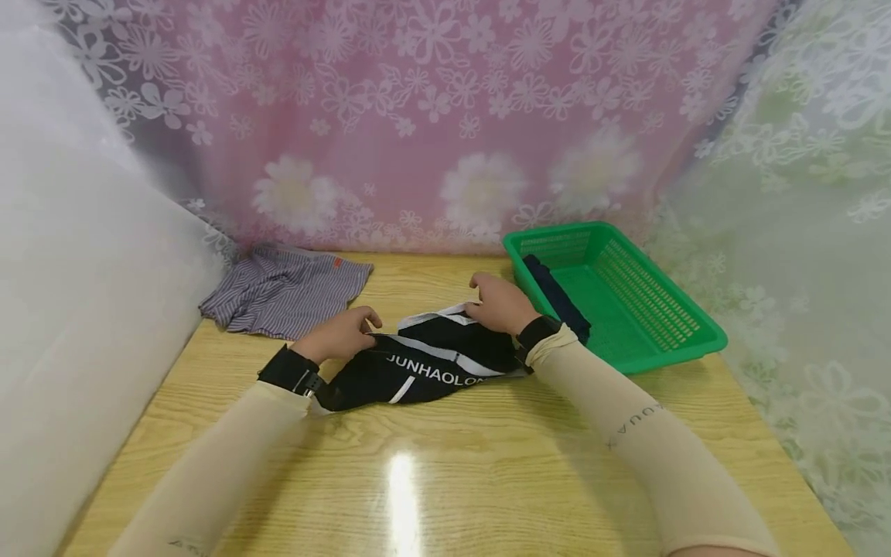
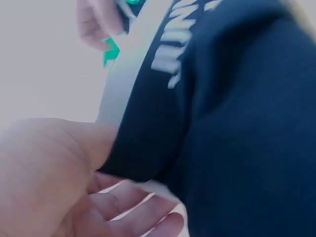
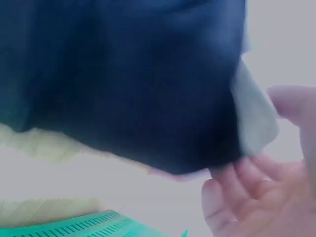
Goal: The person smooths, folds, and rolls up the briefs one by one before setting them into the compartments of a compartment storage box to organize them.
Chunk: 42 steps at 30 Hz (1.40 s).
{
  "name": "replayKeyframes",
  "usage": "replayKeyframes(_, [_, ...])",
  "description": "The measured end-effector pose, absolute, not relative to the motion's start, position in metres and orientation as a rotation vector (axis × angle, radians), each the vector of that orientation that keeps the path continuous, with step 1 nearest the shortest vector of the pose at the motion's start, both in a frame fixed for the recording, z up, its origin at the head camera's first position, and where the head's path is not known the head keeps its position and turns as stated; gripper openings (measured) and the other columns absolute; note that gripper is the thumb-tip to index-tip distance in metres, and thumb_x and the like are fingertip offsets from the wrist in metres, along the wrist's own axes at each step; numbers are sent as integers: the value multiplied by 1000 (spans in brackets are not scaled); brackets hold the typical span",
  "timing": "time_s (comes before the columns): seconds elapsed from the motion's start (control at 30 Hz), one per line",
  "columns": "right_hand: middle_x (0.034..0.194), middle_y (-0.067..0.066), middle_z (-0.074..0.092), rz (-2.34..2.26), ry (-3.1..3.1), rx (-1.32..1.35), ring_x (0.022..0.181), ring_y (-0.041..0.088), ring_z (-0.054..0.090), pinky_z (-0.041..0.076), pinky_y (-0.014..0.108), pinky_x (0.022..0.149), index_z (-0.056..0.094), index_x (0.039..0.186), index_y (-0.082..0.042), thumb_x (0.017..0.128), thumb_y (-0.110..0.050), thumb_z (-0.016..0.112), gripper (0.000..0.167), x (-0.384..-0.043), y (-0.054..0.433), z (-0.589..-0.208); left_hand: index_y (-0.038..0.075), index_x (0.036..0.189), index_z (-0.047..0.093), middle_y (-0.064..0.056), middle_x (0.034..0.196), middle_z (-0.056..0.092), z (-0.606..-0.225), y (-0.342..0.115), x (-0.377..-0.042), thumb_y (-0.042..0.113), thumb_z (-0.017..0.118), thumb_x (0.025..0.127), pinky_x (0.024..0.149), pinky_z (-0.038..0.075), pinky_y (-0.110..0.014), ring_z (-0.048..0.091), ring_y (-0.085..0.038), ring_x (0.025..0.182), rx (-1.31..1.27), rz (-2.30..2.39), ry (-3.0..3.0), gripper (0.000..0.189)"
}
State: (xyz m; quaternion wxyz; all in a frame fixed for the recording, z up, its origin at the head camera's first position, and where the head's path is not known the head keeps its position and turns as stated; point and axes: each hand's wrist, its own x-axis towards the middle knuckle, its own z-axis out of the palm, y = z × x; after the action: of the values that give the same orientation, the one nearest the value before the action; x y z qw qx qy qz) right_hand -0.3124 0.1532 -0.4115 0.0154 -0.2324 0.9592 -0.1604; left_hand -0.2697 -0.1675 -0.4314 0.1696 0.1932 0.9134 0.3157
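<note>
Black boxer briefs (image 1: 425, 371) with a white-edged waistband and white lettering stretch between both hands above the table. My left hand (image 1: 339, 335) pinches the waistband at its left end; in the left wrist view, the thumb (image 2: 94, 143) lies over the band and the fingers are behind it. At the other end, my right hand (image 1: 503, 303) holds the white edge loosely, its index finger raised. The right wrist view shows thumb and fingers (image 3: 222, 197) around the white band edge (image 3: 254, 113), the fingers partly hidden by the cloth.
A green plastic basket (image 1: 647, 309) stands to the right, with a rolled dark cloth (image 1: 557, 298) along its left side. Striped grey shorts or underwear (image 1: 292, 290) lie crumpled at the back left of the wooden table (image 1: 334, 487). Curtains (image 1: 390, 139) hang behind and at the sides.
</note>
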Motion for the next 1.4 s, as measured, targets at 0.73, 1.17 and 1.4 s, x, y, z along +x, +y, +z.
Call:
replayKeyframes(0.73, [136,5,56,-992,2268,-1303,128,19,51,42,31,98,59,93,-6,86,-8,64,9,-280,122,-430,10,124,52,-6,112,62,-388,-142,-247,19,64,104,86,51,-38,62,-20,98,1029,1098,2456,25])
replayKeyframes(1.17, [129,7,66,-1253,2013,-1123,115,17,65,51,34,101,48,146,-6,101,-18,68,51,-255,95,-415,13,109,65,-3,92,60,-363,-128,-246,27,46,112,74,44,-37,55,-19,80,1052,1330,2764,24])
replayKeyframes(1.4, [104,-1,74,-1012,2123,-908,93,11,68,53,29,86,70,119,-7,96,-27,74,30,-279,136,-405,6,104,56,-8,85,52,-346,-143,-243,31,39,114,71,44,-32,56,-22,76,954,1574,2596,32])
